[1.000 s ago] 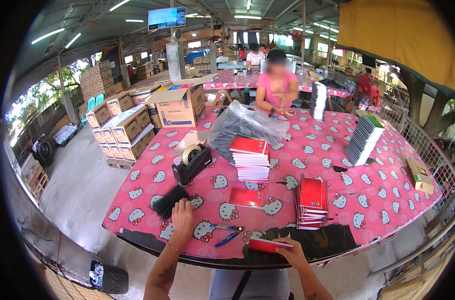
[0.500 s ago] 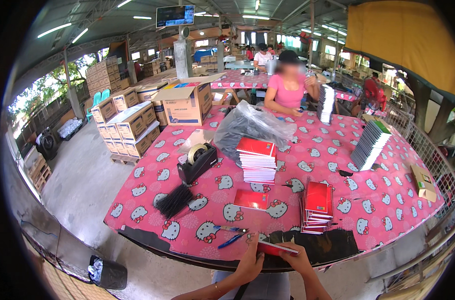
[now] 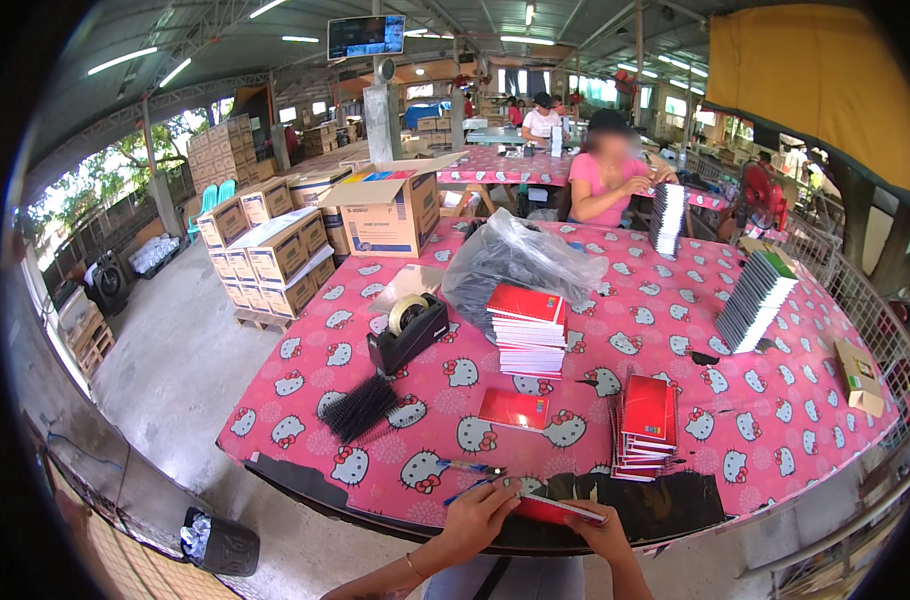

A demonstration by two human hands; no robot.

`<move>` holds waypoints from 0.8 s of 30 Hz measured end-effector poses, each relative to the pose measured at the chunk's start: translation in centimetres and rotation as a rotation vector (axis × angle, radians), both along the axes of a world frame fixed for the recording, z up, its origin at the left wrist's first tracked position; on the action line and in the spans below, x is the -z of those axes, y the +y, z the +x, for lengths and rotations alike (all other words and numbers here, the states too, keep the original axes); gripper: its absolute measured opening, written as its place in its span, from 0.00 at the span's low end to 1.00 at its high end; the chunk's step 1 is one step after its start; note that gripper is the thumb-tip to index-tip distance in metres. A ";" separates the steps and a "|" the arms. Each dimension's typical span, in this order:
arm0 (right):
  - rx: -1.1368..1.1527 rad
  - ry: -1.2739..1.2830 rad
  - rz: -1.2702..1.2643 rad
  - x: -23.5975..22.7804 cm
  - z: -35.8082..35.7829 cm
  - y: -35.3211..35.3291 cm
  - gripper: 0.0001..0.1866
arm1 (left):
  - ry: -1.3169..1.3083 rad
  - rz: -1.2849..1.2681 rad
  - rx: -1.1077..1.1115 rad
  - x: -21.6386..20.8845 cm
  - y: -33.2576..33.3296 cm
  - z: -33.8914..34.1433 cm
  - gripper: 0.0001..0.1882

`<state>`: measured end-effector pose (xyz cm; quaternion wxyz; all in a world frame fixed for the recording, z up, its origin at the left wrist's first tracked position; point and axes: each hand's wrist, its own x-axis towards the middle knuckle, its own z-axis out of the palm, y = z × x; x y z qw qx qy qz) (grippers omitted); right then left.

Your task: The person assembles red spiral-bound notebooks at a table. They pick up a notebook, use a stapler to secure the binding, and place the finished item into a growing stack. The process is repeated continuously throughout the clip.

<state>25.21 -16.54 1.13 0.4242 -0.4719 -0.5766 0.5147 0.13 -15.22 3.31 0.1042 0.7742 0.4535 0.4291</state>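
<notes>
At the near edge of the table (image 3: 305,445), right hand (image 3: 605,536) pinches one end of a red notebook (image 3: 552,511); left hand (image 3: 478,516) is at the other, can't tell if gripping. I'd keep both ends level.

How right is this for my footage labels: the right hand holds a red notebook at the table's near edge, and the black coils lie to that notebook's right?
One thing is wrong: in the head view, the black coils lie to the left of the red notebook, not its right. The right hand does hold that notebook at the near edge of the table.
</notes>
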 end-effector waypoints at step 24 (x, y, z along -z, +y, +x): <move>0.052 0.029 -0.061 0.3 0.0 -0.3 0.13 | -0.128 -0.170 0.148 -0.7 0.5 -0.3 0.13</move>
